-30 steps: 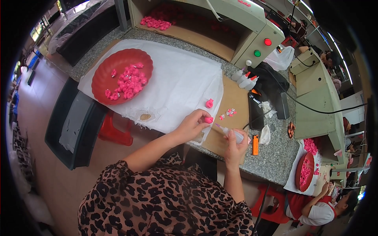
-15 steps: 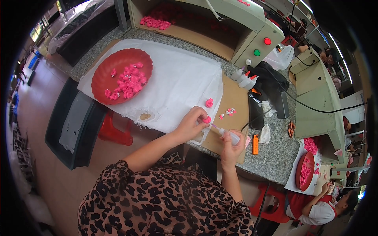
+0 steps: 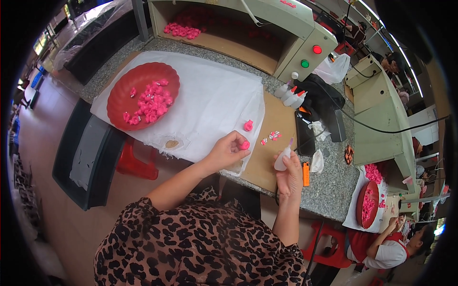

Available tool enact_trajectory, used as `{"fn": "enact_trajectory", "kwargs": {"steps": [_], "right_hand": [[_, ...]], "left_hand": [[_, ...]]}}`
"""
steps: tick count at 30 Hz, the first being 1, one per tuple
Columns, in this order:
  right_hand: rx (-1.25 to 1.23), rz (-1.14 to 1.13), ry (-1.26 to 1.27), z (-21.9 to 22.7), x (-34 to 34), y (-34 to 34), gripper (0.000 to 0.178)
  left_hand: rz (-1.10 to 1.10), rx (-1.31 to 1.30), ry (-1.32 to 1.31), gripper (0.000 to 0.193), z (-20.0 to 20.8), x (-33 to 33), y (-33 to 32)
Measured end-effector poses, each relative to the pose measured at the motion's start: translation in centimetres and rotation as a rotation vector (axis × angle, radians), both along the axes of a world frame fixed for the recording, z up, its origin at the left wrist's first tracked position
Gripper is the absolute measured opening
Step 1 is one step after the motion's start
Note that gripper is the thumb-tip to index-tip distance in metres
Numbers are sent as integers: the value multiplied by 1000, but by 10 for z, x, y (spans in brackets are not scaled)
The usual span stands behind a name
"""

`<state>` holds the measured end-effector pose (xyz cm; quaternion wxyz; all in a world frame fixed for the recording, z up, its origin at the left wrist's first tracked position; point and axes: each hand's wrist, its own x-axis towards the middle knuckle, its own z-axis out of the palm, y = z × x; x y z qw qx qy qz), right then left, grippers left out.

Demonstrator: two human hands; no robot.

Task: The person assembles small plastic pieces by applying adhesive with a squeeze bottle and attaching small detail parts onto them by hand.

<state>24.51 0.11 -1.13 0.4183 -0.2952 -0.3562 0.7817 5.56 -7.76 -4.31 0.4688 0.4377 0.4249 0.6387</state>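
Note:
Between the fingers of my left hand [image 3: 226,151] is a small pink figure [image 3: 244,145], held above the near edge of the white paper [image 3: 210,105]. My right hand [image 3: 289,175] grips a small translucent squeeze bottle [image 3: 283,159], its thin nozzle pointing up and away from the figure. One more pink figure [image 3: 248,125] stands on the paper just beyond my left hand. Several small pink-and-white pieces [image 3: 274,136] lie on the brown board [image 3: 260,167] between my hands. Farther left, a scalloped red bowl [image 3: 118,97] holds a heap of similar pink pieces.
A beige machine [image 3: 286,52] with red and green buttons stands at the back, pink pieces inside. White bottles [image 3: 295,98], a black tray [image 3: 305,136], crumpled tissue [image 3: 317,161] and an orange lighter [image 3: 306,174] lie to the right. A co-worker [image 3: 386,248] sits at far right.
My right hand has drawn the squeeze bottle away from the pink figure and turned its nozzle upward. My left hand still holds the figure in nearly the same place.

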Motion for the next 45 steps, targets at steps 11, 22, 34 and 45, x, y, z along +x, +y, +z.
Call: {"fn": "enact_trajectory", "kwargs": {"steps": [11, 22, 34, 45], "right_hand": [[689, -32, -1420, 13, -46, 27, 26], [760, 47, -1421, 10, -56, 29, 28], [221, 51, -556, 18, -52, -22, 16], [264, 105, -560, 13, -51, -21, 13]], "left_hand": [[-22, -45, -90, 19, 9, 0, -2], [-26, -26, -102, 35, 4, -1, 1], [-13, -144, -172, 22, 10, 2, 0], [-22, -115, -142, 19, 6, 6, -1]]}}
